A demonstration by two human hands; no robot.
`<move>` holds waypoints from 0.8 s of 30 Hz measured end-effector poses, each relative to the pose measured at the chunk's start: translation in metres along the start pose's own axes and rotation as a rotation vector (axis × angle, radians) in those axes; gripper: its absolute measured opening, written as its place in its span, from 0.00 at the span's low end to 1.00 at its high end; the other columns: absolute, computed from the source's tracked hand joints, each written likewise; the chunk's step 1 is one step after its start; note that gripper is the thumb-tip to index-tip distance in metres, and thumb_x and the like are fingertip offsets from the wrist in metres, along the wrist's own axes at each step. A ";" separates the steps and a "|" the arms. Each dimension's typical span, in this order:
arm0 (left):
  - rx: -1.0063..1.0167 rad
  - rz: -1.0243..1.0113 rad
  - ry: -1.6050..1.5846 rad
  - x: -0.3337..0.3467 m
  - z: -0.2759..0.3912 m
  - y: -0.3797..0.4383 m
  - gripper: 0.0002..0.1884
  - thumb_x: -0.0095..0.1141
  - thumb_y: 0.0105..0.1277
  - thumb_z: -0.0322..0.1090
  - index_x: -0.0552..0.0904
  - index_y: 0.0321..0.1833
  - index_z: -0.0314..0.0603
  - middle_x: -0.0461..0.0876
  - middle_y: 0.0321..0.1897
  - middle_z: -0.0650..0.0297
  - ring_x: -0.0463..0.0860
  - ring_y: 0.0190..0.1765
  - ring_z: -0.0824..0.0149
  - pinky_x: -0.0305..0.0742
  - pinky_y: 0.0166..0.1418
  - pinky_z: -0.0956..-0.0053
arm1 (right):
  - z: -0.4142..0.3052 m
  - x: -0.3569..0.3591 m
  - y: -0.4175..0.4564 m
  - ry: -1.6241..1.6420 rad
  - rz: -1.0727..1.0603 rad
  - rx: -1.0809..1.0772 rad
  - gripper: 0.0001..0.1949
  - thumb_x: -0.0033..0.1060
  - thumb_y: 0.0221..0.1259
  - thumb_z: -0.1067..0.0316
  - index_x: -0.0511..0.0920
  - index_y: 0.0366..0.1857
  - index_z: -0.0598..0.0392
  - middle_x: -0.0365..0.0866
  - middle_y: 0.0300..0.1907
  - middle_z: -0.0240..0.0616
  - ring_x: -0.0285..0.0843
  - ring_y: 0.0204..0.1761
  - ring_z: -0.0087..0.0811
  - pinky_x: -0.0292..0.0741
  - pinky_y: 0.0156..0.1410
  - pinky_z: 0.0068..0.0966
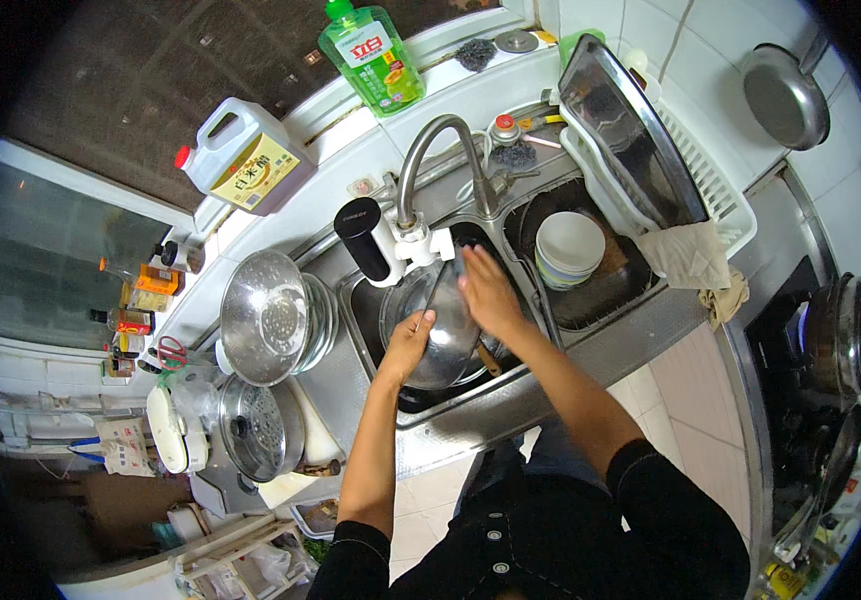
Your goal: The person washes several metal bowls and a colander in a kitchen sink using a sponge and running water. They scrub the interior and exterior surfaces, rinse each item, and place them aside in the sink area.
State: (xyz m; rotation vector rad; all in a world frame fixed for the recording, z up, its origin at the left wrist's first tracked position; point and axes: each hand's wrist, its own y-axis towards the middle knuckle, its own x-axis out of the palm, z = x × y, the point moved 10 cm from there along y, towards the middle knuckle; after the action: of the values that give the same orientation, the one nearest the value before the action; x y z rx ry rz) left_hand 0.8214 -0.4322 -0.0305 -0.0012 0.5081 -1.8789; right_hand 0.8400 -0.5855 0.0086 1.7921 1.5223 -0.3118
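Note:
Under the tap filter (419,246), my left hand (406,346) grips the rim of a round metal lid or pan (442,330) tilted over the left sink basin (370,322). My right hand (492,294), fingers extended and slightly blurred, is at the far right side of that metal piece; whether it touches the surface is unclear. A wooden handle (488,360) shows in the basin beneath. The curved steel faucet (438,124) arches above. In the right basin stands a stack of white bowls (570,244).
Left of the sink stand a metal bowl (264,315), glass plates (319,322) and a lidded steamer (258,427). A white dish rack (738,217) with a large tray (633,135) stands at the right, near the stove pot (847,334). Dish soap (376,64) and a vinegar jug (250,157) line the sill.

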 end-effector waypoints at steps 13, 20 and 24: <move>0.143 0.317 0.315 -0.053 0.028 0.016 0.18 0.46 0.66 0.43 0.74 0.27 0.33 0.69 0.16 0.59 0.65 0.24 0.72 0.66 0.31 0.74 | -0.031 0.037 0.025 0.007 -0.305 0.067 0.19 0.46 0.56 0.68 0.66 0.52 0.63 0.66 0.53 0.51 0.59 0.58 0.47 0.51 0.67 0.43; 0.230 0.329 0.364 -0.033 0.029 0.005 0.18 0.45 0.67 0.41 0.71 0.25 0.32 0.64 0.13 0.53 0.61 0.20 0.68 0.64 0.26 0.70 | -0.055 0.017 -0.008 0.035 -0.066 -0.138 0.21 0.45 0.57 0.66 0.66 0.53 0.65 0.62 0.58 0.49 0.54 0.63 0.45 0.48 0.69 0.43; 0.216 0.289 0.384 -0.015 0.042 0.006 0.18 0.45 0.67 0.42 0.72 0.26 0.32 0.63 0.13 0.54 0.60 0.20 0.69 0.64 0.26 0.71 | 0.008 0.022 0.022 0.035 0.008 0.096 0.20 0.41 0.60 0.64 0.66 0.53 0.64 0.64 0.57 0.50 0.56 0.63 0.46 0.48 0.69 0.42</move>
State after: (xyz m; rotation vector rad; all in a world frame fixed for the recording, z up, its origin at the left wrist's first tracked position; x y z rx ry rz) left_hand 0.8422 -0.4345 0.0091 0.5568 0.5302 -1.6426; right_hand 0.8687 -0.5744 -0.0020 1.8871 1.5475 -0.3572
